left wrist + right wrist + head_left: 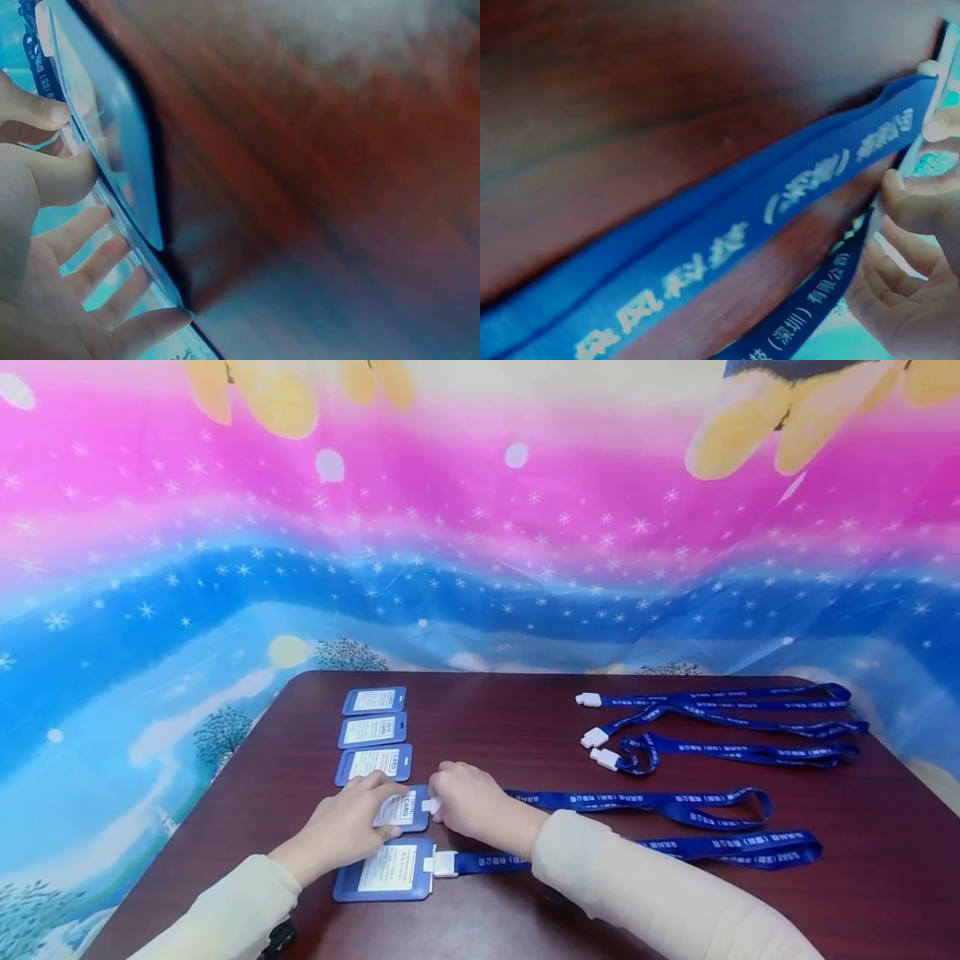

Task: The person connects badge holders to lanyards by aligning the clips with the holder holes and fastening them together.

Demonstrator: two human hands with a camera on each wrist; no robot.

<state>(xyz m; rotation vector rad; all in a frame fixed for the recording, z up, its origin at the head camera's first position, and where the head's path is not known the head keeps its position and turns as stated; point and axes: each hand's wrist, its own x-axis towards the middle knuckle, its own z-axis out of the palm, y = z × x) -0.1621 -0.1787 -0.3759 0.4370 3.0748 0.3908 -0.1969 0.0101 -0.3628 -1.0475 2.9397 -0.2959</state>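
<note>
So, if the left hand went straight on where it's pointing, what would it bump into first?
Probably the right hand, which pinches the white clip at the edge of the badge the left hand holds; their heights are hard to judge.

"Left on the table (495, 727)?"
"Five badge holders (374, 763), one behind another."
"And right?"
"Five lanyards (750, 750); the nearest meets the front holder (386, 870), the next apparently the second, partly hidden there."

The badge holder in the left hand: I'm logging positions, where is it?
In the head view, the badge holder lies lower left of centre, just beyond the nearest badge, beside the right hand.
</note>
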